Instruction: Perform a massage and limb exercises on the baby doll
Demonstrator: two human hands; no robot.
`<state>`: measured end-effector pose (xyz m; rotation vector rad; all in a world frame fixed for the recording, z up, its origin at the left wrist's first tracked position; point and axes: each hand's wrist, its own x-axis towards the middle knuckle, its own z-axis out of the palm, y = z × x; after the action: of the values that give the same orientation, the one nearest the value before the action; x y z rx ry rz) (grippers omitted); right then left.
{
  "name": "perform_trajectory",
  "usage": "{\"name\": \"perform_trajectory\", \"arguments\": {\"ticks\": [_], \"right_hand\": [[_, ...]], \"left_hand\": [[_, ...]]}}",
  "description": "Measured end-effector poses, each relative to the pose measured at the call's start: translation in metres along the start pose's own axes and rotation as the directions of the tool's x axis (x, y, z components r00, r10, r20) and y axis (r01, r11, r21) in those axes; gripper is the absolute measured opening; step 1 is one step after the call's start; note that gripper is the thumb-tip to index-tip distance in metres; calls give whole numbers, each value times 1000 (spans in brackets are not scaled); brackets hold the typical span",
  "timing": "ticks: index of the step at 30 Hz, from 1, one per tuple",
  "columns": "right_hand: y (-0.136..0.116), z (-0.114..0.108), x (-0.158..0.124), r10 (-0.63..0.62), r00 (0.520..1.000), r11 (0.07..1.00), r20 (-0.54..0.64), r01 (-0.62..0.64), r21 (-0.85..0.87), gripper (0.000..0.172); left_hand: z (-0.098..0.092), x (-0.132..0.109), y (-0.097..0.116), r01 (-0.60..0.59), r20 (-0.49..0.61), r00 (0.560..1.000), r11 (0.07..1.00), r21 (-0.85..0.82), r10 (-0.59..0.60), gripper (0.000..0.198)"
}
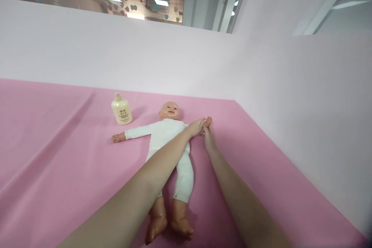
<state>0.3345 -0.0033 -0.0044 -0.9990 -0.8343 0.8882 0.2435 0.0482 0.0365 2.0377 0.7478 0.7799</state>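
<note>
Pink sheet: creased at left; cut off by the left and lower edges of view.
Bottle: cream, upright on the sheet, near the doll's outstretched arm; small print illegible.
Doll: on its back on the sheet, head toward the white wall, white-clad; lower body and one leg partly hidden behind the left forearm.
Left hand: closed about the doll's other wrist, covering most of that arm; finger undersides out of sight.
Doll's hand: small fingers protruding above both gripping hands; remainder covered.
Right hand: thumb and fingers drawn together on the doll's hand, beside the left; exact finger placement unclear.
</note>
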Motion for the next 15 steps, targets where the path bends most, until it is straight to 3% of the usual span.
{"name": "perform_trajectory", "arguments": {"ticks": [15], "right_hand": [[5,-8,6,63,994,997,-92,-59,47,62]], "left_hand": [[4,6,-13,57,-4,998,998,-4,-57,35]]}}
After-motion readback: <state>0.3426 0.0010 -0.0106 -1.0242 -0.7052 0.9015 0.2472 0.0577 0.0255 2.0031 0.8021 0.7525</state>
